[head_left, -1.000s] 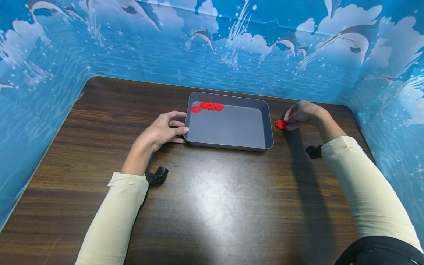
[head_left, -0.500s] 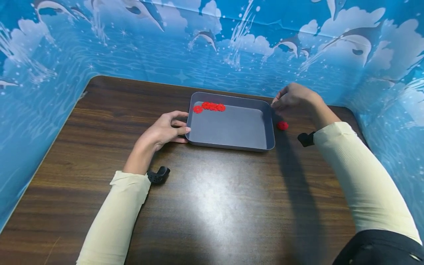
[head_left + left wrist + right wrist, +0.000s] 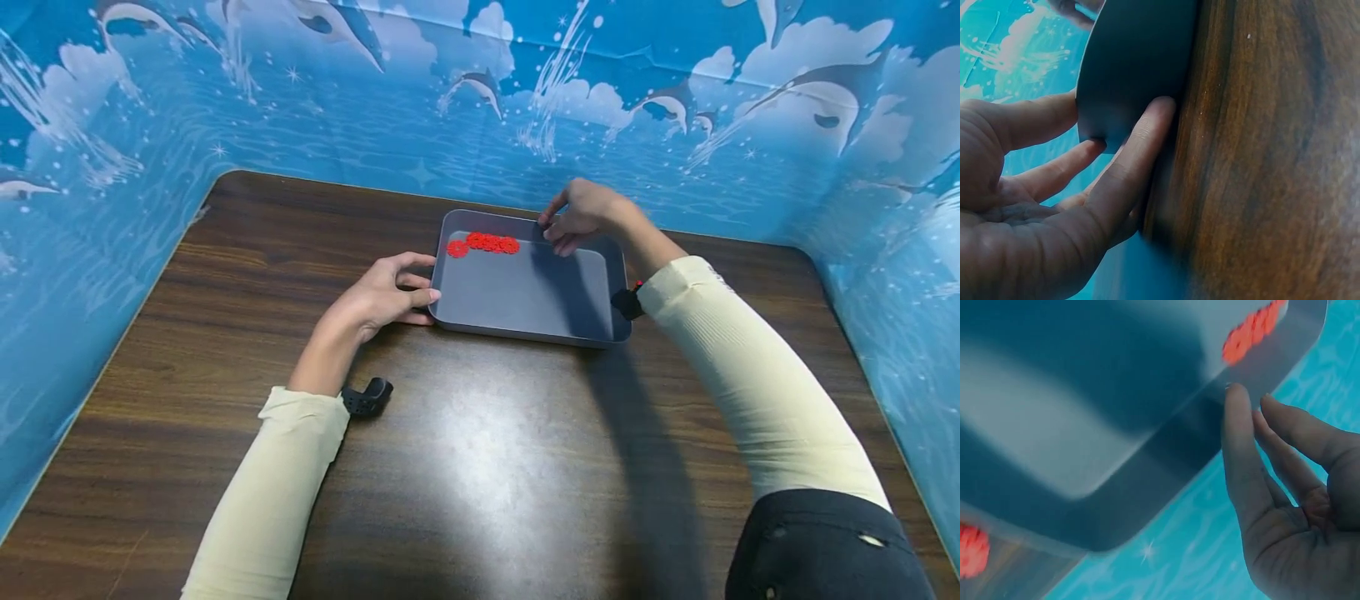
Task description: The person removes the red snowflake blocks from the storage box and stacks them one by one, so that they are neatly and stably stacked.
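Note:
My left hand [image 3: 386, 290] holds the left side of a grey rectangular tray [image 3: 525, 292]. In the left wrist view its thumb reaches over the rim while the other fingers lie along the outer wall. Several red toothed discs [image 3: 491, 242] form a short row inside the tray's back left corner, with another red disc [image 3: 457, 248] just left of them. My right hand [image 3: 588, 212] is over the tray's back wall, right of the row. Its fingers [image 3: 1238, 437] are nearly straight; I cannot tell whether anything small is between the fingertips.
More red discs [image 3: 971, 551] lie on the table outside the tray's right side, mostly hidden behind the right wrist in the head view. The brown wooden table [image 3: 450, 467] is bordered by a blue dolphin-print curtain [image 3: 360, 125] at the back and sides.
My right hand has left the red discs beside the tray, risen and moved left to the tray's back wall. The left hand keeps its hold; the head view has shifted slightly.

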A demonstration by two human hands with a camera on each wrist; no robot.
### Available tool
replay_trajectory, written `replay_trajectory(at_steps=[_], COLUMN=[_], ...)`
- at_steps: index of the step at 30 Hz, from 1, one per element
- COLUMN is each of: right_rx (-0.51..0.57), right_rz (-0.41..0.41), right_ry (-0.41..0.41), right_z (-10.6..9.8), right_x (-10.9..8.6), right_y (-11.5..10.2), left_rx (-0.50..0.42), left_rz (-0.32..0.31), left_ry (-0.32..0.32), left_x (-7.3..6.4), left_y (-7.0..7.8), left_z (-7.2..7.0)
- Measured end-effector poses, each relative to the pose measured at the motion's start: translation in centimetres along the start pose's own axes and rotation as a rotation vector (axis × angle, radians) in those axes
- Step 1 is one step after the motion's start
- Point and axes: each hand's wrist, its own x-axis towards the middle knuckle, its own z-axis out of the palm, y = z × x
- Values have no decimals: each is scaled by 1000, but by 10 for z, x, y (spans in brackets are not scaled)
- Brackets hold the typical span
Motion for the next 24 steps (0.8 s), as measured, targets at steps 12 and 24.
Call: replay_trajectory(at_steps=[12, 24], right_rx=[-128, -179], right_rz=[-22, -73], right_ry=[11, 51], right_z=[44, 57], right_x=[23, 35], right_y=[-12, -9], left_rx=[7, 7], left_rz=[-7, -8], left_ry=[5, 11], left_x=[4, 3], left_y=[1, -2], left_z=[4, -1])
